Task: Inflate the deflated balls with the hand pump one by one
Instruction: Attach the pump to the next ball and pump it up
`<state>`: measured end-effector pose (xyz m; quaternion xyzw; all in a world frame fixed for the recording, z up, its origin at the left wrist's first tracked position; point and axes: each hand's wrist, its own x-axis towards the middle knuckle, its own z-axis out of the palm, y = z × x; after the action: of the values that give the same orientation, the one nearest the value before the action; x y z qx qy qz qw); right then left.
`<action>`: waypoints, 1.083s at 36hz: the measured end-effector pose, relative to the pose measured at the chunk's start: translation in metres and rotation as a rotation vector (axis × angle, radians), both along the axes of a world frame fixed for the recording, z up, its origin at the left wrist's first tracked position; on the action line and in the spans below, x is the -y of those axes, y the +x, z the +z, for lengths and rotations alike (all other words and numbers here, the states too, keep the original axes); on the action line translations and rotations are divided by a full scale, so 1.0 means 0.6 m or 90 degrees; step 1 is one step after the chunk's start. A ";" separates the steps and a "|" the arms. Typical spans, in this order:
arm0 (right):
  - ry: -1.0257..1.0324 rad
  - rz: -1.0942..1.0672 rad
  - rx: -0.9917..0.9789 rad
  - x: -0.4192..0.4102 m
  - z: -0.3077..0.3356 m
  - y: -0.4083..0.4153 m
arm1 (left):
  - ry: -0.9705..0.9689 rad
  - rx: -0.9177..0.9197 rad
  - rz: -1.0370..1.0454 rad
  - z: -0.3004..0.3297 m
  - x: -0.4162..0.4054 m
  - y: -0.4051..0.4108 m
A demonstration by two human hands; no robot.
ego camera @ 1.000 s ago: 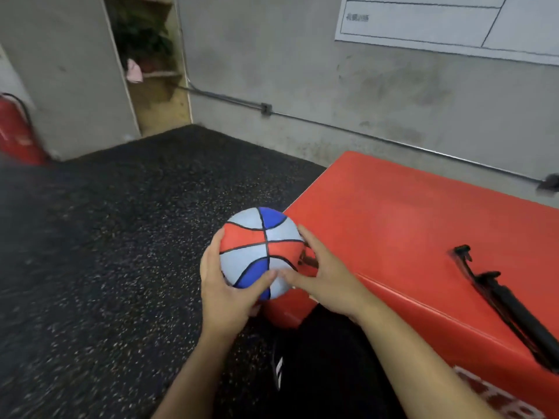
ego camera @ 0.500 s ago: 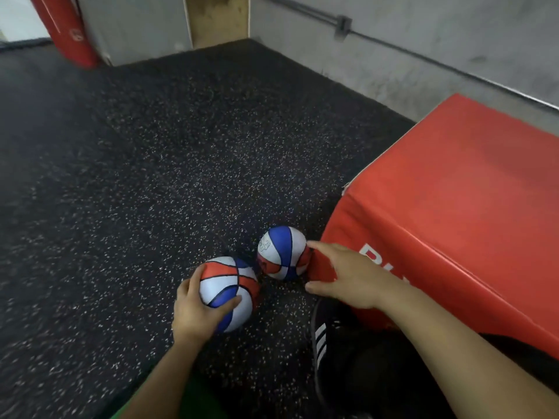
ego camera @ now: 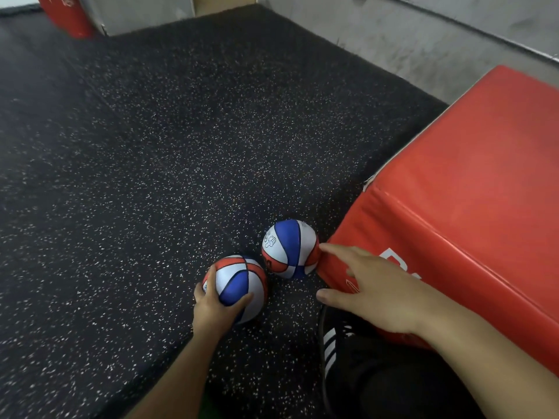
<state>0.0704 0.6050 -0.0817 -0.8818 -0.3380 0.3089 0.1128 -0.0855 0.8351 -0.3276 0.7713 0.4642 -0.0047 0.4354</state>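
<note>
Speckled floor [ego camera: 151, 176], left hand [ego camera: 213, 309] holding near ball [ego camera: 239, 285], right hand [ego camera: 375, 294] spread

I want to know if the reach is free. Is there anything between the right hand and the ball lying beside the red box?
Nothing visible: the right hand is open, its forefinger almost at the far ball.

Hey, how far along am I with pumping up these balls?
Done, apparently: the ball your left hand holds against the speckled floor looks round and full. In hand: your right hand reaches with open fingers toward the second ball beside the red padded box, fingertip at or near it. Left: pumping that one; no pump is in view, and its firmness can't be judged.
</note>
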 end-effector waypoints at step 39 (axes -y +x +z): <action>0.218 -0.283 0.164 0.299 0.126 -0.050 | 0.182 0.462 -0.409 0.396 0.293 0.192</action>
<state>0.0403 0.4255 -0.0062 -0.9343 -0.1952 0.1005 0.2807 0.0300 0.6593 -0.0901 0.8790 0.0181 0.1934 0.4354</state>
